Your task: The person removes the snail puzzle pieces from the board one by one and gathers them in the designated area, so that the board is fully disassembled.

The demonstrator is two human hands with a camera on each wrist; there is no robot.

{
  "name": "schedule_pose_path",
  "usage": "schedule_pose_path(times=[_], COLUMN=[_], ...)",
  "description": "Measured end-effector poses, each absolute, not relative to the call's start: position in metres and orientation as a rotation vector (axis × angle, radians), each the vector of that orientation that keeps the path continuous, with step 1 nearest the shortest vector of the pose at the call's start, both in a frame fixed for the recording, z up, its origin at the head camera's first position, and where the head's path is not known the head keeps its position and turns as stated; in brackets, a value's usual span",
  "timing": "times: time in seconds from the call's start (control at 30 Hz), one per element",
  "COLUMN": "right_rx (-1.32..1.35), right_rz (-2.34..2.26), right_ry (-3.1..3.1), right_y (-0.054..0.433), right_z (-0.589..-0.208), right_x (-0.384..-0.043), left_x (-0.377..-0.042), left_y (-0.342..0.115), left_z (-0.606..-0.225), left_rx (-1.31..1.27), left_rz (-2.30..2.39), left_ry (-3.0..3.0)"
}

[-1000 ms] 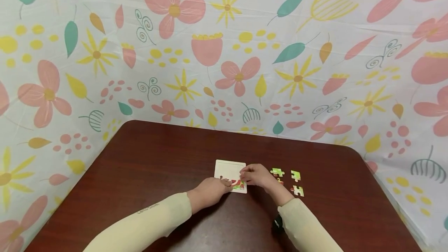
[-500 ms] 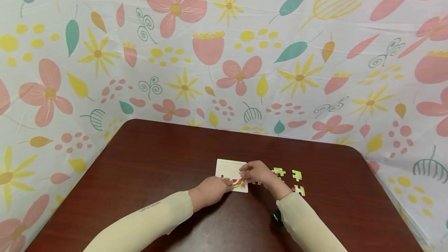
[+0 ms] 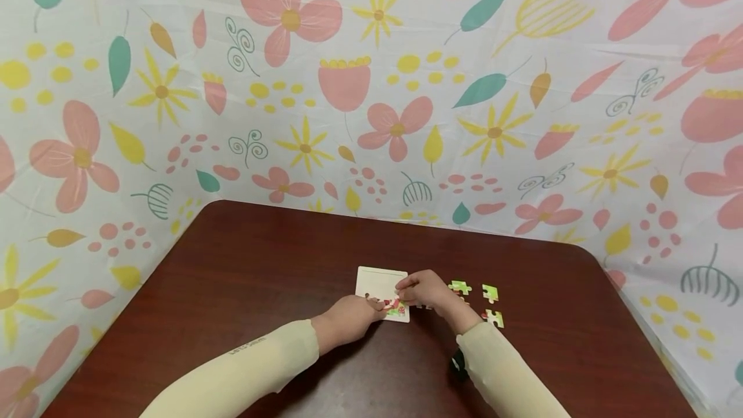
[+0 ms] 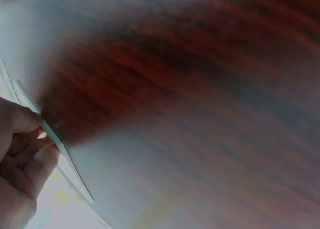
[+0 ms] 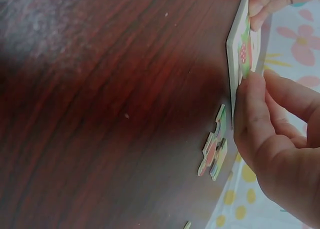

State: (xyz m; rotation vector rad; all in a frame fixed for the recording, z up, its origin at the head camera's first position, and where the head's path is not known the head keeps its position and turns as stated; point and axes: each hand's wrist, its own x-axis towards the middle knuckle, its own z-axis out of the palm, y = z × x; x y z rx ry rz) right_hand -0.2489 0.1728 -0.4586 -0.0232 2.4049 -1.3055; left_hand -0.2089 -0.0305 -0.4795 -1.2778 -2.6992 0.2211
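Note:
A small white puzzle board point(image 3: 380, 276) lies on the table, with fitted pieces showing red, white and green along its near part. My left hand point(image 3: 348, 319) holds the board at its near left side; the left wrist view shows thumb and fingertips at the board's rim point(image 4: 75, 174). Over its right side is my right hand point(image 3: 428, 292), thumb and forefinger close together on a puzzle piece at the picture point(image 5: 244, 53). Those fingertips mostly cover that piece. Loose jigsaw pieces point(image 3: 490, 293) lie right of the board, some partly behind the right hand and forearm.
The dark brown wooden table point(image 3: 278, 257) reaches back to a flowered cloth point(image 3: 348, 115) hanging behind it. Close beside the board, several loose pieces point(image 5: 210, 154) lie flat near the right hand. A dark band point(image 3: 458, 364) sits at the right wrist.
Both hands stay at the board. My right fingers and forearm have shifted slightly, and a loose piece under the right hand shows more than a second ago.

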Motion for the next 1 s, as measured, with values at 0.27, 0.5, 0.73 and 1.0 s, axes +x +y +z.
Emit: schedule_pose_path(times=[0.27,0.5,0.73,1.0], right_rx=[-0.011,-0.063,-0.032,-0.06], right_rz=[-1.289,-1.303,-1.28,-1.272], right_ry=[2.448,2.451,2.464,2.451], right_y=[0.1738,0.1756,0.1761,0.1753], right_z=[-0.4621,-0.4647,-0.4672,-0.4675], right_x=[-0.2489,-0.2471,-0.2477,-0.2506], left_x=[-0.2092,-0.2079,-0.2096,-0.2097], left_y=[-0.0307,-0.0319,-0.0318,-0.0318], left_z=[-0.4807,-0.4802,-0.4817,-0.4812], left_rx=[-1.288,-1.295,-1.317,-1.311], left_rz=[0.198,0.21,0.205,0.227], left_ry=[-2.709,-2.649,-2.639,-2.69])
